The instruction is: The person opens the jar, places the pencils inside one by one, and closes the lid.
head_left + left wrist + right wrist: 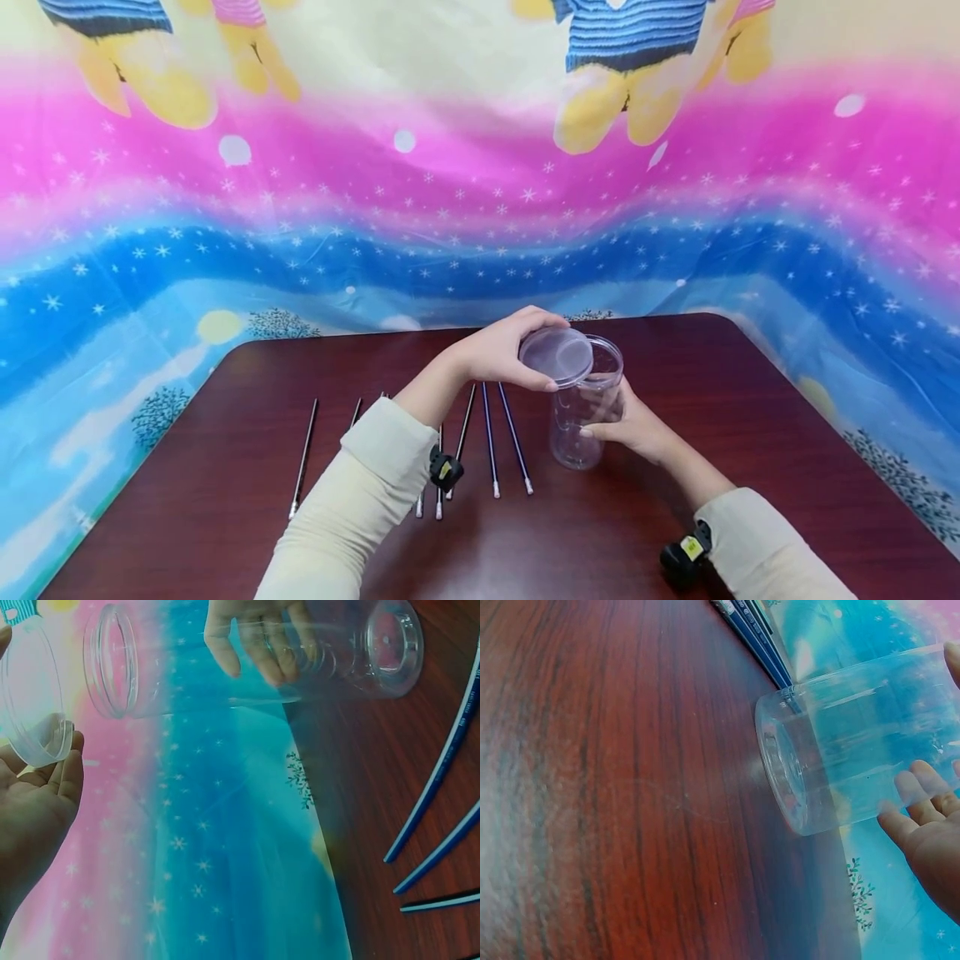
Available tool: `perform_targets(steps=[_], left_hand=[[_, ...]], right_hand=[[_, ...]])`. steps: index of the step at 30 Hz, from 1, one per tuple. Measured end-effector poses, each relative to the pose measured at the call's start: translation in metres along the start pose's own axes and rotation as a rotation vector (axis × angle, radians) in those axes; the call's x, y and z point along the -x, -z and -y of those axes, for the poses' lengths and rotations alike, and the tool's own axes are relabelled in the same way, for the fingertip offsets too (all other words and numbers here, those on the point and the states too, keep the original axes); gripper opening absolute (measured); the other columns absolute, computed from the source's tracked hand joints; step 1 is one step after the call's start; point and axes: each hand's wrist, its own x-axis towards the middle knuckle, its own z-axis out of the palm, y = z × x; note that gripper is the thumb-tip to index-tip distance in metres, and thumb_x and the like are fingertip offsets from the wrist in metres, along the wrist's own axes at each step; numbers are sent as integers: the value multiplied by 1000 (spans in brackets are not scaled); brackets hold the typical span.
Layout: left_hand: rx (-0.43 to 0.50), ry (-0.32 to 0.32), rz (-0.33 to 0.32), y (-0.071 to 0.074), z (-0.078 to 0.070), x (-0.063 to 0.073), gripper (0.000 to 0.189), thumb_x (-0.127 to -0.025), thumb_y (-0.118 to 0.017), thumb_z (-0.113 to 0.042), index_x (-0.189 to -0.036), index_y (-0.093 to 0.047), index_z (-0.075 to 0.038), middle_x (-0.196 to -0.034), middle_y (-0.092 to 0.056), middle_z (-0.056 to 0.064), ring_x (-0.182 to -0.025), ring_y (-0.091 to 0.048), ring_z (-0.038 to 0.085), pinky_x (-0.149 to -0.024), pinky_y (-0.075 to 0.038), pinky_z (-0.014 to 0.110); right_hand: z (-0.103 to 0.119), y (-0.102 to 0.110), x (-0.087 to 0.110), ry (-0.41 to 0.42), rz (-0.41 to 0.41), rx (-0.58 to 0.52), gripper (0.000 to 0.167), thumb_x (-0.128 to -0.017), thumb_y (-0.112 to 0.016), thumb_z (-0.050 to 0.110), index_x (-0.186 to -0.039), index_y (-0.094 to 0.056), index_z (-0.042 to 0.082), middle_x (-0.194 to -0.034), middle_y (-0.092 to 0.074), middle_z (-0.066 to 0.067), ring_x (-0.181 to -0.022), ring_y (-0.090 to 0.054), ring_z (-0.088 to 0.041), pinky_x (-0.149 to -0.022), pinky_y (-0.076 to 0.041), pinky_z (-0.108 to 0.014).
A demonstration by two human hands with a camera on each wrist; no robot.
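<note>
My right hand [633, 425] grips a clear plastic jar [576, 425] round its side, thumb in front and fingers behind. The jar stands upright with its mouth uncovered. In the left wrist view a gap shows between the jar's rim and the clear round lid [37, 697]. My left hand [510, 346] holds that lid [557, 357] by its edge, just above and left of the mouth. In the right wrist view the fingers of my right hand [930, 817] curl against the jar wall [855, 750], and the jar's base is close over the table.
Several pencils lie spread on the dark wood table [600, 542], left of the jar. Two blue pencils [515, 437] are nearest to it, and a dark pencil [303, 458] lies far left. A printed cloth backdrop [480, 208] surrounds the table's back and sides.
</note>
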Motion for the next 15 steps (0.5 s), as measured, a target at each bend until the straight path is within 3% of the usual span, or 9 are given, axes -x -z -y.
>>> perform_targets(steps=[6,15], left_hand=[[-45,-7,-23,0,-1,15,69,-62,-74,-27,-123,-44,-12,-116,-40,-2,-98,-42,8,-79,-40,23],[-11,-69,-11,-4,-7,38,69,-63,-75,-22,-123,-43,-7,-116,-41,2,-102,-40,11,-81,-40,24]], right_hand=[[-2,0,-1,6,-15,-27,76,-70,-65,-7,-125,-16,10,-123,-34,-31,-108,-46,-18,-84,-40,-27],[1,-1,-1,-11,-26,12,80,-69,-67,-4,-127,-13,9,-125,-34,-30,-114,-35,-38,-85,-39,-27]])
